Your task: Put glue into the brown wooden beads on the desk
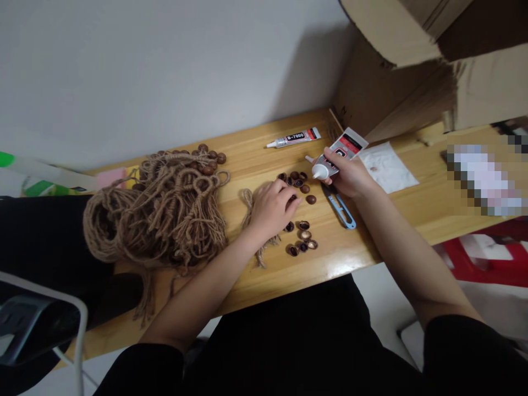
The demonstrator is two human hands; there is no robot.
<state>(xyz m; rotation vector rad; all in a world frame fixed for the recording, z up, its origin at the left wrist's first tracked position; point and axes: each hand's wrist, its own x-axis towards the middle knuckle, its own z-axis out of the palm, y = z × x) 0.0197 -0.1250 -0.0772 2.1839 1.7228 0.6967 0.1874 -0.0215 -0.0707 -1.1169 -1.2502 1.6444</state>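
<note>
My right hand (pixel 344 173) is closed round a silver, black and red glue tube (pixel 341 151), its white nozzle end pointing down and left. My left hand (pixel 272 206) rests low over the table, fingers curled; a dark brown nutshell (pixel 292 198) shows between thumb and fingers. Round brown nutshells and halves (pixel 305 189) lie just beyond these fingers. More opened halves (pixel 305 235) sit nearer me, some with a pale inside. A short knotted jute cord (pixel 260 257) lies partly hidden under my left hand. Blue thread snips (pixel 342 208) lie below my right hand.
A big heap of knotted jute cords (pixel 165 214) covers the table's left part, with brown nuts (pixel 212 159) behind it. A second glue tube (pixel 295 137) lies near the wall. At right are a white sheet (pixel 388 168) and an open cardboard box (pixel 396 82).
</note>
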